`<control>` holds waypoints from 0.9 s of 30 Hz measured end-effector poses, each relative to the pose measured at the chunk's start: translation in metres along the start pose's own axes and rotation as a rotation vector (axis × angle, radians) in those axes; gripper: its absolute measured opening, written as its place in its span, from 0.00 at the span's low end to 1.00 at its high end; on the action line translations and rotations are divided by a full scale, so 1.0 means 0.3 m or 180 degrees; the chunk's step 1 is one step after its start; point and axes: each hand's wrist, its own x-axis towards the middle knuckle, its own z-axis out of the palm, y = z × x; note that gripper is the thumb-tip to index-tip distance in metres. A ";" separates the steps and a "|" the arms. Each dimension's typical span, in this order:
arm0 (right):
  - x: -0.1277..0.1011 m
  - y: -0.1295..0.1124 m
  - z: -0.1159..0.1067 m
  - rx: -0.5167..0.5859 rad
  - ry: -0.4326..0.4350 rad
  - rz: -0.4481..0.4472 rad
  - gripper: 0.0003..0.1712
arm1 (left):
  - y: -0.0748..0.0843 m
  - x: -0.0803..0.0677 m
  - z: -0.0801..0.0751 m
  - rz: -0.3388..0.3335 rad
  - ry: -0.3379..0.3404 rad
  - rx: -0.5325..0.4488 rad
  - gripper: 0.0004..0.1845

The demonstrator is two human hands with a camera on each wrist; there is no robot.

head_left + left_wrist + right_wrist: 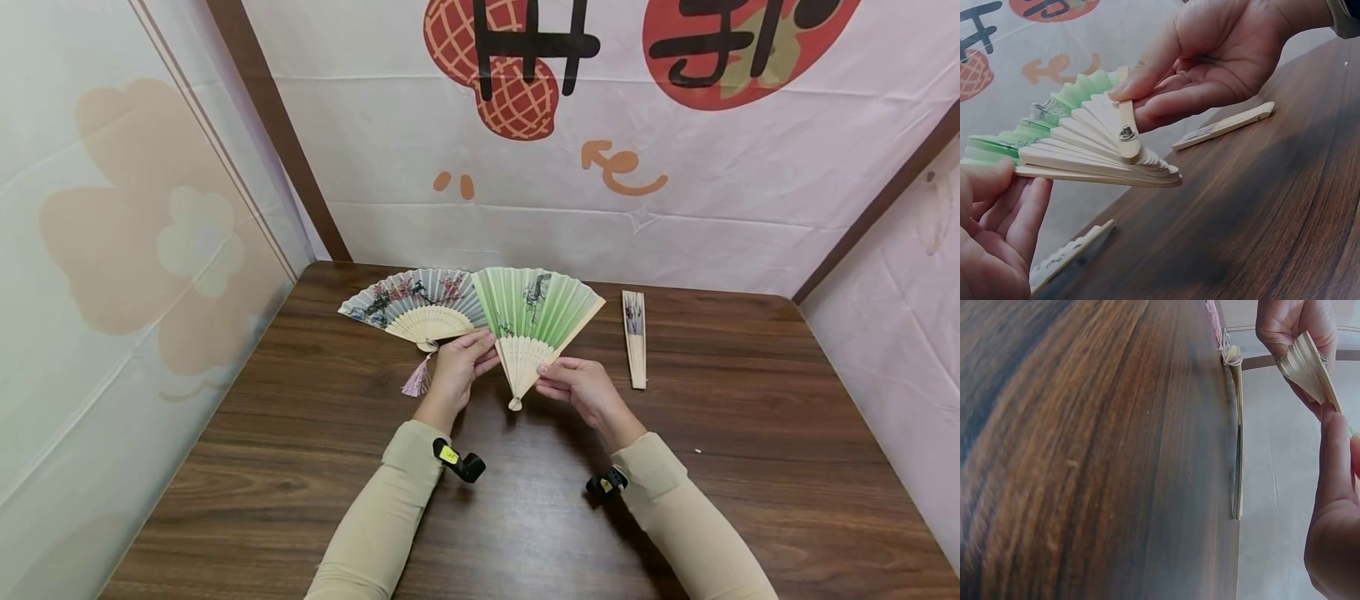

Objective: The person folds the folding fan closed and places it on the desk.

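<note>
Both hands hold a green folding fan [537, 308], spread partway, its pivot end pointing toward the person. The left hand [463, 367] pinches the left outer rib between thumb and fingers. On the opposite side the right hand [583, 388] pinches the right outer rib low down, near the pivot. Seen from the left wrist, the fan's pale ribs [1085, 140] spread out from a metal rivet. Behind the left hand a grey-blue folding fan with red blossoms [420, 302] lies spread on the table, its pink tassel [417, 380] hanging toward the person.
A closed folding fan [634, 340] lies on the wooden table [750, 400] to the right of the right hand. Printed fabric walls [540, 225] stand along the back and both sides. A tiny pale scrap [698, 451] rests at the right.
</note>
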 end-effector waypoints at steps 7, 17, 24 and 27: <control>0.000 0.003 -0.005 -0.0040 -0.0019 0.0004 0.19 | 0.015 0.000 -0.005 0.0055 0.0045 0.0102 0.18; 0.010 0.015 -0.002 -0.0142 -0.0076 0.0044 0.20 | 0.027 0.007 0.002 -0.0027 0.0146 0.0202 0.18; 0.011 0.013 -0.002 -0.0163 -0.0082 0.0070 0.20 | -0.002 0.017 -0.015 0.0125 0.0021 0.0115 0.15; 0.011 0.013 -0.003 -0.0156 -0.0081 0.0069 0.20 | -0.010 0.020 -0.019 0.0215 -0.0050 0.0072 0.14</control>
